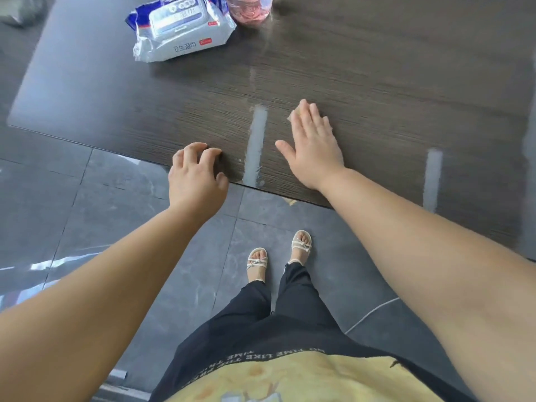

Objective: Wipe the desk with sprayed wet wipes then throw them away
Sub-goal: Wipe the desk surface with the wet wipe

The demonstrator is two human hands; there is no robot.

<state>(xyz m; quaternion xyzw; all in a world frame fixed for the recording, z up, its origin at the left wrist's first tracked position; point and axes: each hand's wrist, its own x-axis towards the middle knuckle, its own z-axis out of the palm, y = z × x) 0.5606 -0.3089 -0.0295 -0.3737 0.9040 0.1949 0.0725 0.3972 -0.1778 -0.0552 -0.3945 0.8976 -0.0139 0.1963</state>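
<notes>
The dark wood-grain desk [377,68] fills the upper part of the head view. My right hand [314,146] lies flat on it with straight fingers, pressing down a wet wipe [293,115]; only a pale corner of the wipe shows past my fingers. My left hand [197,175] rests on the desk's near edge, fingertips curled onto the top and holding nothing. A blue-and-white pack of wet wipes [179,27] lies at the far left of the desk. Beside it stands a pink translucent bottle [251,8], cut off by the frame's top.
Shiny streaks [256,143] cross the desk near my hands, and another streak [432,178] lies to the right. Grey floor tiles [87,198] lie below the desk edge. My legs and sandalled feet [278,253] stand close to the desk.
</notes>
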